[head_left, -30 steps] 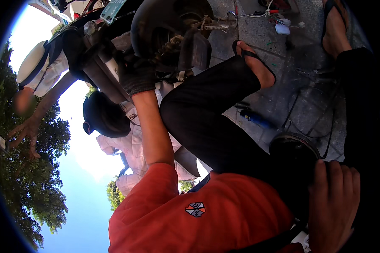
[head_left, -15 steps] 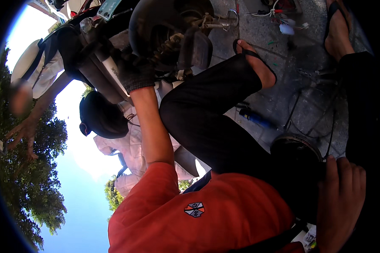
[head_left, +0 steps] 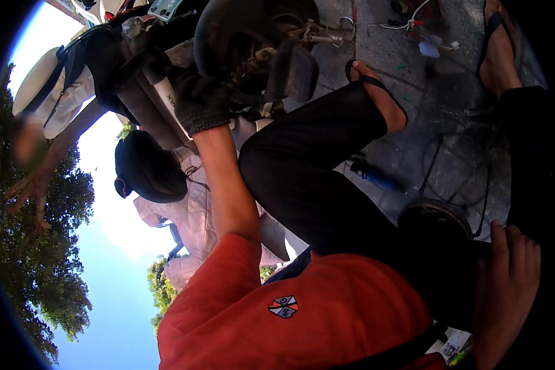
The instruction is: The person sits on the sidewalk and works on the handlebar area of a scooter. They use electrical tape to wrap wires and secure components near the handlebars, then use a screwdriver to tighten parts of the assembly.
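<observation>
My left hand [head_left: 201, 105], in a dark knit glove, is up at a motorbike's underside. Its fingers look curled, but they merge with the dark parts, so what they grip is hidden. Right beside the glove runs a pale tube [head_left: 162, 92] with lettering. Close by are the black tyre [head_left: 219, 37] and a dark boxy part [head_left: 293, 71]. My bare right hand [head_left: 509, 287] rests on my dark trouser leg at the lower right, fingers stretched out and holding nothing. Near its fingertips stands a round, dark, rimmed object [head_left: 435, 216].
A blue-and-black tool [head_left: 376, 175] and a thin black cable [head_left: 430, 163] lie on the grey paving [head_left: 391, 145]. White connectors with wires [head_left: 430, 48] lie farther up, past my sandalled foot [head_left: 382, 102]. A rounded black thing [head_left: 149, 166] shows left of my forearm.
The whole view has shifted slightly, most things sitting a little farther right. My gloved left hand remains by the pale tube. My right hand still lies on my leg.
</observation>
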A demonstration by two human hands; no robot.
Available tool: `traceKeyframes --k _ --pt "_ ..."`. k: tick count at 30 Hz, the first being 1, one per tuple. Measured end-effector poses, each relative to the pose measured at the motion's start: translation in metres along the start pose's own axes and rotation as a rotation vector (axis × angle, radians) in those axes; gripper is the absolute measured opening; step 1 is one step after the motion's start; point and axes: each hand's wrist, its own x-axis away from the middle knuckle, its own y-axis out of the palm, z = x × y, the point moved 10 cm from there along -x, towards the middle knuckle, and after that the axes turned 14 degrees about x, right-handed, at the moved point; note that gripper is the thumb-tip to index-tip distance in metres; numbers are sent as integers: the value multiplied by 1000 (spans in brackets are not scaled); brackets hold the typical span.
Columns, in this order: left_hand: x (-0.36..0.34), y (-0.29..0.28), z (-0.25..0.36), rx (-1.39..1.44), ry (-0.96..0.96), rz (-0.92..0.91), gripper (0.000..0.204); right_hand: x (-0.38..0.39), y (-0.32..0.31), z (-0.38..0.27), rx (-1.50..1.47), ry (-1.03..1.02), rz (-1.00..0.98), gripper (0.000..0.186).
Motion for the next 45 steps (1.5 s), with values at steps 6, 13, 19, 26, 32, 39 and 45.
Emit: traceKeyframes --k 6,13,19,26,32,39,45 --pt "-30 -22 11 -76 -54 -50 17 7 9 2 28 84 -24 53" --pt "-34 -36 10 -91 -215 -104 17 10 9 6 47 118 -16 49" --pt "-12 -21 -2 -275 -15 0 15 14 14 7 82 129 39 44" --pt "-19 -20 -14 -266 -60 77 15 18 15 5 61 108 68 45" --pt "-8 1 -35 -456 -3 66 18 20 15 9 37 90 90 45" --pt "-20 -22 -11 -388 -27 126 22 21 18 14 39 105 75 47" --pt "3 3 -22 -391 114 188 26 19 20 14 40 125 37 46"
